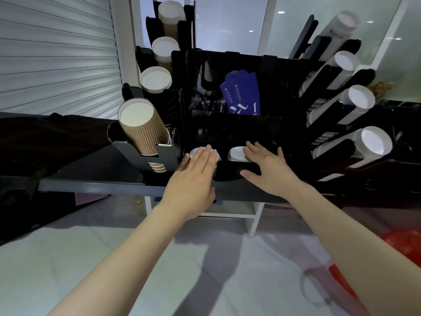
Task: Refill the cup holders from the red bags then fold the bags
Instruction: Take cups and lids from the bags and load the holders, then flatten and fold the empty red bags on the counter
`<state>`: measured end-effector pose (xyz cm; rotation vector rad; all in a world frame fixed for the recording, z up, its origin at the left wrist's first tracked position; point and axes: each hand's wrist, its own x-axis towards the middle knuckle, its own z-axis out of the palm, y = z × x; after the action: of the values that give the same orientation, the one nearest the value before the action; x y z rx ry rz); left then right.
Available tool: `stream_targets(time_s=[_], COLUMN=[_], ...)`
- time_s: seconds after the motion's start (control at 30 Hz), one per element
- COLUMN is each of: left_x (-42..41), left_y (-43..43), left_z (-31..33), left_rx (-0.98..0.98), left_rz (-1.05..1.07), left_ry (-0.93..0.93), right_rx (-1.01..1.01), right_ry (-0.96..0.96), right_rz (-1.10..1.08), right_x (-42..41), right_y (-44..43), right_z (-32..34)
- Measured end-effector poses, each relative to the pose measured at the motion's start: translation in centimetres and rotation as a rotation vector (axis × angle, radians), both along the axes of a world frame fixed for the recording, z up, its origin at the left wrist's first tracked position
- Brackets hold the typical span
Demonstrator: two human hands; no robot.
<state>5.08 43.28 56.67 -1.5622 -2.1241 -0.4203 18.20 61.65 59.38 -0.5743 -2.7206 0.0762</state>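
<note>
My left hand (197,173) lies flat with straight fingers on a white cup stack (193,153) in the left slot of the low black holder (227,171). My right hand (268,168) spreads open over the neighbouring white cup stack (235,153), fingertips touching it. A brown ribbed cup stack (142,128) leans in a black holder (145,156) to the left. More white cup stacks (373,141) fill angled holders on the right. A red bag (403,245) lies on the floor at the lower right, partly hidden by my right arm.
A tall black rack with cup stacks (157,79) rises at the back left. Blue sleeves (241,94) stand in the centre compartment. The black shelf edge (91,185) runs below my hands. A white roller shutter (57,53) closes the left side.
</note>
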Motion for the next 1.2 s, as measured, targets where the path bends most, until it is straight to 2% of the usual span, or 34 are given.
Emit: stream_targets(time_s=[0.23, 0.37, 0.73, 0.87, 1.0, 1.13, 1.2], left_x=[3.3, 6.5, 16.4, 21.7, 27.6, 32.2, 34.3], left_y=[-2.0, -1.7, 5.0, 8.5, 12.1, 15.1, 15.9], left_z=[1.6, 1.1, -2.0, -4.0, -7.6, -11.8, -13.3], left_rx=[0.091, 0.19, 0.083, 0.134, 0.136, 0.048, 0.017], left_rz=[-0.018, -0.109, -0.272, -0.309, -0.251, -0.153, -0.12], left_ry=[-0.061, -0.139, -0.2, -0.308, -0.459, -0.54, -0.6], right_rx=[-0.099, -0.129, -0.196, -0.197, -0.199, -0.314, -0.37], right_ry=[0.209, 0.281, 0.314, 0.286, 0.265, 0.167, 0.041], right_rz=[0.095, 0.071, -0.155, -0.222, -0.331, -0.482, -0.519], right_x=[3.4, 7.7, 23.8, 31.2, 39.8, 46.8, 48.9], right_y=[-4.0, -5.3, -0.9, 3.0, 8.1, 13.1, 14.7], right_z=[-0.3, -0.2, -2.5, -4.6, -8.0, -12.7, -15.1])
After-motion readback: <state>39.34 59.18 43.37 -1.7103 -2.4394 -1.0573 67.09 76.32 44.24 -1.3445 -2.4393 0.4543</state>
